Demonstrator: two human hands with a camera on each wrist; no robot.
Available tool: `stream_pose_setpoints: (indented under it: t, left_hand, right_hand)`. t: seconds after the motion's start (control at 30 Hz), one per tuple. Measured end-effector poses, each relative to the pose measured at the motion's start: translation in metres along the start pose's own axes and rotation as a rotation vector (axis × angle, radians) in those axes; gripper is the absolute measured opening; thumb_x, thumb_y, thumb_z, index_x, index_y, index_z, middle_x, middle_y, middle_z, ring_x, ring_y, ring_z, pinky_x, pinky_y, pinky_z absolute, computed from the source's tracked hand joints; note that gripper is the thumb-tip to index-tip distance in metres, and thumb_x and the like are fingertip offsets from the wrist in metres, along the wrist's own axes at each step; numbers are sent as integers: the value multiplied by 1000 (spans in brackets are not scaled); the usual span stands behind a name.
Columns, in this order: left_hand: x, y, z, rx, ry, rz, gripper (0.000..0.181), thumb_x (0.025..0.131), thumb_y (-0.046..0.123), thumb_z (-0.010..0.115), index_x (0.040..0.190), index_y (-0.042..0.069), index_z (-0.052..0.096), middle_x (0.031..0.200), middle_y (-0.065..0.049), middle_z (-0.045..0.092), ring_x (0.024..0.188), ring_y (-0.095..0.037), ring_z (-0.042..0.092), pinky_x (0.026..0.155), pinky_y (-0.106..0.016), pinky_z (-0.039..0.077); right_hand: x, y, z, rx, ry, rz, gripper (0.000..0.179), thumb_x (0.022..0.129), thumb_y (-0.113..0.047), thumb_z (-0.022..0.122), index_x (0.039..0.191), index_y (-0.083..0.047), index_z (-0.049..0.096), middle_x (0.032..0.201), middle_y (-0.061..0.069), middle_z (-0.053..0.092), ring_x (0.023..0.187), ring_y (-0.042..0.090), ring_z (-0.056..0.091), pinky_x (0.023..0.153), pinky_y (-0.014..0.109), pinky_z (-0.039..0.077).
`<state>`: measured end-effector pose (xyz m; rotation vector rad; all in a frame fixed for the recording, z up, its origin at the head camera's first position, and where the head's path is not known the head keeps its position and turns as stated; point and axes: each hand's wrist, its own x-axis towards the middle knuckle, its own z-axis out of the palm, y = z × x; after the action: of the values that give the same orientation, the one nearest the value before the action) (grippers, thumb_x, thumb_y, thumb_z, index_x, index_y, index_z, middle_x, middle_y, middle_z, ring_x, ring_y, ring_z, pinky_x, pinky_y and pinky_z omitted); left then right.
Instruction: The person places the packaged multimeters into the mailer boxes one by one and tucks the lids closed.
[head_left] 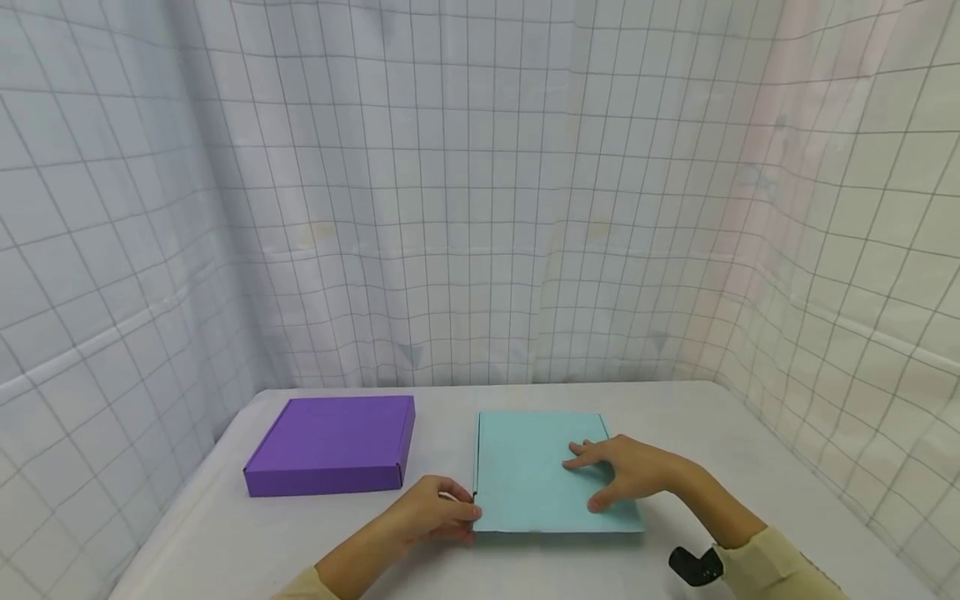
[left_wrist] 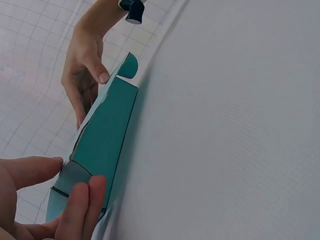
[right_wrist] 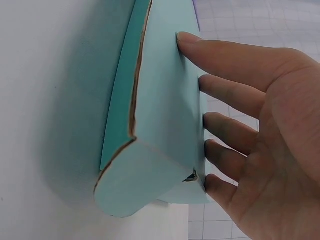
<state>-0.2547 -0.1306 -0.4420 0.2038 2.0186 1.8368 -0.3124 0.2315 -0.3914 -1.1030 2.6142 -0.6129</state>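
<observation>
A light-blue cardboard mailer box [head_left: 532, 475] lies on the table, its lid down over the top and its front wall [left_wrist: 107, 135] a darker teal. At the box's front left corner, my left hand [head_left: 442, 512] pinches a small flap [left_wrist: 75, 172] between thumb and fingers. My right hand [head_left: 626, 471] rests on the right part of the lid with its fingers spread, the fingertips [right_wrist: 187, 39] touching the surface. At the front right corner a rounded flap [right_wrist: 132, 177] sticks out, apart from the front wall. The inside of the box is hidden.
A closed purple box [head_left: 330, 446] lies to the left of the light-blue one. White cloth covers the table [head_left: 525, 575]. Grid-patterned white curtains [head_left: 480, 208] hang behind and on both sides. A black device [head_left: 696, 567] is at the right wrist.
</observation>
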Motion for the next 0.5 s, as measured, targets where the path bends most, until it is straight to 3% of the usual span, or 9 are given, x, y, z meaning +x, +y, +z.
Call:
stream_pose_setpoints:
  t: [0.13,0.5]
  left_hand:
    - [1,-1,1,-46,-5,-8,27,89,1,78,108,-8,60,96,-20,65,77,-27,74,74,-32,62]
    - [4,-3,0,-26,-15,25,29,88,-2,78,110,-9,60,96,-19,67,79,-26,73,77,-37,62]
  right_hand:
    - [-1,0,1,-2,4,4,66,84,-44,83,143,-18,65,156,11,47,145,43,37,114,73,21]
    - [-3,2,4,26,32,-13,67,84,-40,84,143,-17,64,156,12,47,146,43,36,114,72,22]
